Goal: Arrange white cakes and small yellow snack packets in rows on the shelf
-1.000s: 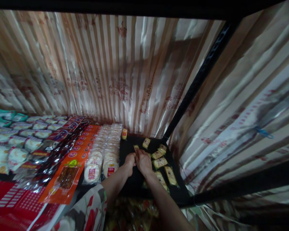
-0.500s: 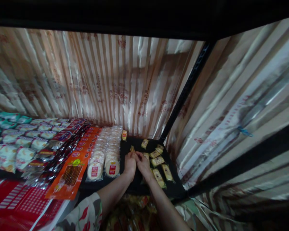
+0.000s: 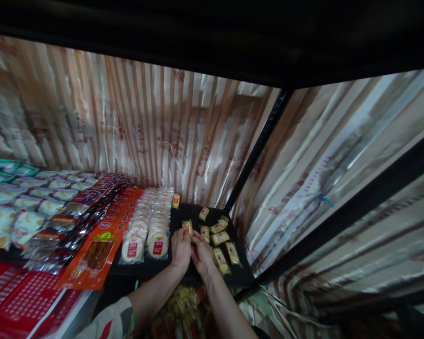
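A small yellow snack packet (image 3: pixel 187 227) stands up from the fingers of my left hand (image 3: pixel 181 248), which are closed around its lower part. My right hand (image 3: pixel 200 252) presses close beside it with bent fingertips at the packet's right edge. Both hands are over the black shelf (image 3: pixel 188 213). To the right several similar packets lie loosely at different angles, among them one near the front (image 3: pixel 220 260) and one farther back (image 3: pixel 204 213). Another yellow packet with an orange label (image 3: pixel 175 201) is at the back, beside the crackers.
Two rows of round crackers in clear wrap (image 3: pixel 158 242) lie left of my hands. Beyond are an orange snack bag (image 3: pixel 92 254), dark red packs (image 3: pixel 95 193) and white packs (image 3: pixel 27 226). A red basket (image 3: pixel 17 301) stands front left; yellow packets (image 3: pixel 183 306) lie below. A black post (image 3: pixel 256 153) rises behind.
The view has shifted, so the shelf sits farther left in the picture. The packet in my hands has turned and now shows its broad yellow face. My right fingers have moved lower beside it.
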### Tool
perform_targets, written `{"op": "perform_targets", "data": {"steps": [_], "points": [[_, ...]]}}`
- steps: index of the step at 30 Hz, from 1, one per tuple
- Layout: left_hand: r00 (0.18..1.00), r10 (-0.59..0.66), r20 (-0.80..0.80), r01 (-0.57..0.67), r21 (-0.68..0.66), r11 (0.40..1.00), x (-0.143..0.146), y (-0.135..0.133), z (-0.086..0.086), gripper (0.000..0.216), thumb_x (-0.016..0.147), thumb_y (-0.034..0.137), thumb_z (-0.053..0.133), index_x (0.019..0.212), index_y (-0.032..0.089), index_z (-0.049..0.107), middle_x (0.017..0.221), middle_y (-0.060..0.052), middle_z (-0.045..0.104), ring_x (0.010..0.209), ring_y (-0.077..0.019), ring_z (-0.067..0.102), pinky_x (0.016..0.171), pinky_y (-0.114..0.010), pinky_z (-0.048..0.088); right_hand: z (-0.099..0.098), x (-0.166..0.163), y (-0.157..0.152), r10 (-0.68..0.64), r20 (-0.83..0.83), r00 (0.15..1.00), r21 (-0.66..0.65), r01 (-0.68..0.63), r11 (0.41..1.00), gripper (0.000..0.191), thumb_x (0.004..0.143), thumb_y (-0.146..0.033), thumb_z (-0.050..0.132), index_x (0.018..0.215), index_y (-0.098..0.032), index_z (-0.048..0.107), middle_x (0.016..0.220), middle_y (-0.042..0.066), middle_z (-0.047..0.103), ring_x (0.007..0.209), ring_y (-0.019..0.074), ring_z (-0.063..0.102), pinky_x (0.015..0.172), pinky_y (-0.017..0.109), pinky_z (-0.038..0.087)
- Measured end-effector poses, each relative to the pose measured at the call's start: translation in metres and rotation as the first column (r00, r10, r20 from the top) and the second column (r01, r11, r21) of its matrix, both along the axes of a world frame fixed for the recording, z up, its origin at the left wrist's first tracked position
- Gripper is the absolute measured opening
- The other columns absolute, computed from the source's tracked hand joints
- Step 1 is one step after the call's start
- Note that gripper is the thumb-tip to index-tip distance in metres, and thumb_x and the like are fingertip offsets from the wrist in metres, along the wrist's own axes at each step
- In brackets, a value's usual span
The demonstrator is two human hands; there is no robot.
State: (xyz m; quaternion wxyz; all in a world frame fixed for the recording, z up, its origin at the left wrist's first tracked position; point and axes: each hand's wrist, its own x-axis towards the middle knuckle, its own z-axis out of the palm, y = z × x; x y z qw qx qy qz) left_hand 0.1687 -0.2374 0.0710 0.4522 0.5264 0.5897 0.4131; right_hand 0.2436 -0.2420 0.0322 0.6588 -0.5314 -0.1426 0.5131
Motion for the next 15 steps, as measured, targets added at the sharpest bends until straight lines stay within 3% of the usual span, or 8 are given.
{"op": "perform_targets", "data": {"steps": [5,9,15], "points": [[0.997,0.002,-0.075,-0.006,-0.046,0.999,-0.003,-0.001,0.010,0.032,0.075,0.009,0.045,0.102,0.011,0.062,0.116,-0.015,0.056,0.115,-0.0225,0.047,0.101,-0.029,0.031,0.009,-0.003,0.001,0.087,-0.060,0.994,0.053,-0.084,0.995,0.041,0.051,-0.022,0.064,0.091,-0.021,0.056,0.062,-0.004,0.064,0.053,0.0132,0.059,0.053,0.024,0.046],[0.995,-0.024,-0.093,0.015,-0.095,0.995,-0.001,-0.001,0.010,0.037,0.075,0.009,0.045,0.110,0.008,0.057,0.117,-0.017,0.056,0.109,-0.0222,0.053,0.093,-0.026,0.038,0.008,-0.005,0.001,0.129,0.036,0.991,0.035,-0.130,0.991,0.038,0.052,-0.026,0.062,0.089,-0.019,0.059,0.064,-0.002,0.066,0.061,0.0162,0.063,0.056,0.025,0.047],[0.983,-0.063,-0.171,0.043,-0.118,0.992,0.007,0.013,0.006,0.036,0.074,0.006,0.043,0.106,0.007,0.060,0.114,-0.018,0.057,0.111,-0.0251,0.052,0.093,-0.029,0.039,0.006,0.004,0.009,0.183,0.206,0.961,-0.044,-0.178,0.983,0.035,0.051,-0.028,0.064,0.084,-0.018,0.059,0.061,-0.001,0.066,0.067,0.0184,0.065,0.062,0.026,0.048]]}}
